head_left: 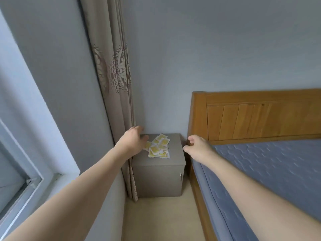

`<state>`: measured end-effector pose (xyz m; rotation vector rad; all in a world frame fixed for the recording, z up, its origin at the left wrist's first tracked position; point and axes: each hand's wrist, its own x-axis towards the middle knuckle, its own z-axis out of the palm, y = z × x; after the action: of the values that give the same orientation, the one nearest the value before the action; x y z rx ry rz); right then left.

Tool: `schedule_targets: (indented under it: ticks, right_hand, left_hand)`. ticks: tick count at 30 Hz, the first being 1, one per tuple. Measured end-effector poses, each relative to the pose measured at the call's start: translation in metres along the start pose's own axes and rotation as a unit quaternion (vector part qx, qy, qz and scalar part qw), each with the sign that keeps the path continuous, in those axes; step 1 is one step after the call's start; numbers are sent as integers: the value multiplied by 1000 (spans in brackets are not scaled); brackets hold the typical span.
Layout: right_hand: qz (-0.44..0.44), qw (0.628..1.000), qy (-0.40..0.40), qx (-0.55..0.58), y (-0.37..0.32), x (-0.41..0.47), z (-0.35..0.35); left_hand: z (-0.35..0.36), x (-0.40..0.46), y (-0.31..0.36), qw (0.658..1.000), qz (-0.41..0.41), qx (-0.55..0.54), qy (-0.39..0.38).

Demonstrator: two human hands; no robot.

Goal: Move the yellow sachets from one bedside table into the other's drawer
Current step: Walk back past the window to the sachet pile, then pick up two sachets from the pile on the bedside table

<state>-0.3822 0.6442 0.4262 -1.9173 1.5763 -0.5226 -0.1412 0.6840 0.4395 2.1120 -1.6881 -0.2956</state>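
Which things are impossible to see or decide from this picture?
- Head view: how many sachets; they overlap, and the left hand covers some.
- Head view: the other bedside table and its drawer; outside the frame.
- Head view: print on the sachets; too small.
- Head view: whether the left hand touches them; unclear.

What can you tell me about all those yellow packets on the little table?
The yellow packets are small flat squares with white edges and yellow middles. They lie in a loose, overlapping heap on top of the grey bedside table, toward its left side. They look like thin paper or foil. The left hand hangs right at the heap's left edge, hiding a bit of it; whether it touches them is unclear. The right hand is off to the right, apart from them.
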Motion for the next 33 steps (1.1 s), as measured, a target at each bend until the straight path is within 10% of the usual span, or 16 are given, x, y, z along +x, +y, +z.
schedule_targets:
  ticks: [18, 33]
  right_hand:
    - [180, 967, -47, 173, 60, 451, 98]
    - [402, 903, -113, 104, 221, 729, 370]
  left_hand:
    - [170, 451, -72, 982, -109, -68, -138]
    - [516, 717, -231, 951, -178, -70, -241]
